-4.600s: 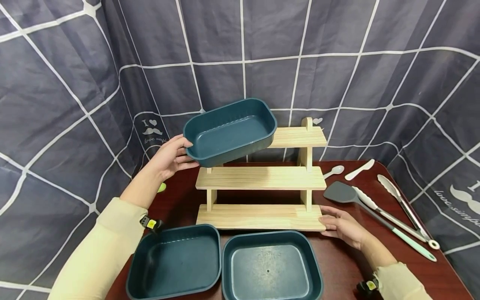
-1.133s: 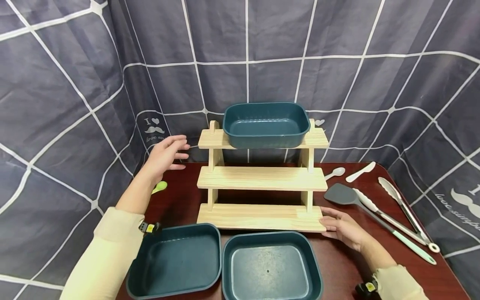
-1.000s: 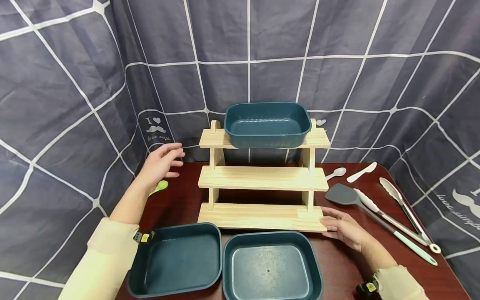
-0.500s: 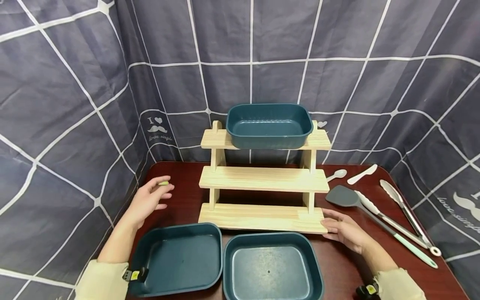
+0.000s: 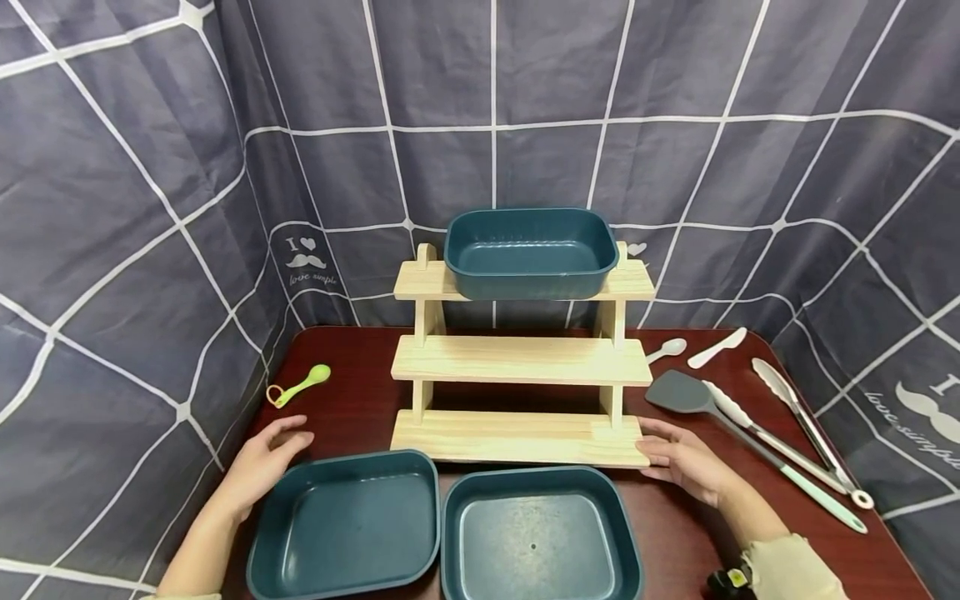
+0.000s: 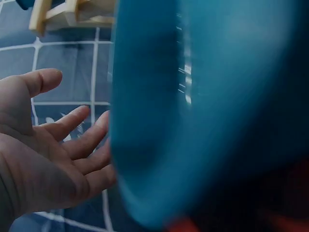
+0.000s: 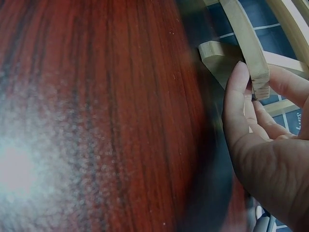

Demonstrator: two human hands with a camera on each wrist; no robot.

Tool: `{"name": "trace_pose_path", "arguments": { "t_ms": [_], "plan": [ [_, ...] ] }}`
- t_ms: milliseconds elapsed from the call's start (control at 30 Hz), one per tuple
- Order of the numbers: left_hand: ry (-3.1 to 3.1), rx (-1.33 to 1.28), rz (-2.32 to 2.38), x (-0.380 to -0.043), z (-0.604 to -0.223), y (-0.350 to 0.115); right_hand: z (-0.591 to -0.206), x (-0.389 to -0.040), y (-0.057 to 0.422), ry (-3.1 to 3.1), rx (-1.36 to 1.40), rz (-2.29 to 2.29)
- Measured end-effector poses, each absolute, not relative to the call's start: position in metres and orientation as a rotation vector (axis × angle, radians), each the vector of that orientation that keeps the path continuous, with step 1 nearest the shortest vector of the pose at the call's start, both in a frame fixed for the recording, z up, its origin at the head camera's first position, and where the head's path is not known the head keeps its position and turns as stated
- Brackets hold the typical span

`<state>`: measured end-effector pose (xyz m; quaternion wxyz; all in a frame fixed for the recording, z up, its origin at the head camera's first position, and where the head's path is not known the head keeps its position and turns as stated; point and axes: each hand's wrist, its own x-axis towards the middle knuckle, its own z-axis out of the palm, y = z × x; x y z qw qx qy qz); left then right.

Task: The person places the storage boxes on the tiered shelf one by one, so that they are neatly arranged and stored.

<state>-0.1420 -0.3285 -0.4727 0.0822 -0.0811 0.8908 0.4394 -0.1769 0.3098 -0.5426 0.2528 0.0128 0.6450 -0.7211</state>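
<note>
My left hand (image 5: 262, 467) is beside the outer left rim of a dark teal bin (image 5: 352, 525), holding nothing. In the left wrist view its fingers (image 6: 77, 145) spread loosely, next to the blurred bin wall (image 6: 145, 96). My right hand (image 5: 686, 458) grips the right end of the lowest board of a three-tier wooden display rack (image 5: 517, 437). The right wrist view shows the thumb and fingers on either side of that board end (image 7: 260, 84). A second teal bin (image 5: 532, 212) rests on the top tier. Another teal bin (image 5: 540, 533) stands in front of the rack.
A green spoon (image 5: 300, 386) lies at the left of the dark red table (image 5: 345, 425). To the right lie a white spoon (image 5: 667, 348), a white knife (image 5: 717, 348), a grey spatula (image 5: 678, 392) and tongs (image 5: 802, 417). Grey gridded cloth (image 5: 547, 100) encloses the table.
The teal bin held by my left hand was set on the rack's top tier and let go. My left hand then came down and toward me to the front left bin. The right hand stays put.
</note>
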Motion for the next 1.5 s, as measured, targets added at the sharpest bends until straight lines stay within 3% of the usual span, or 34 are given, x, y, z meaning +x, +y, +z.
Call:
{"name": "trace_pose_path", "arguments": {
  "t_ms": [433, 867, 1500],
  "plan": [
    [2.493, -0.355, 1.210, -0.114, -0.505, -0.351, -0.544, -0.175, 0.309, 1.748, 0.034, -1.953],
    [2.312, -0.431, 1.394, -0.089, -0.520, -0.357, -0.544, -0.177, 0.309, 1.751, 0.069, -1.955],
    [1.861, -0.062, 1.787, -0.075, -0.533, -0.396, -0.546, -0.177, 0.311, 1.752, 0.065, -1.959]
  ]
}}
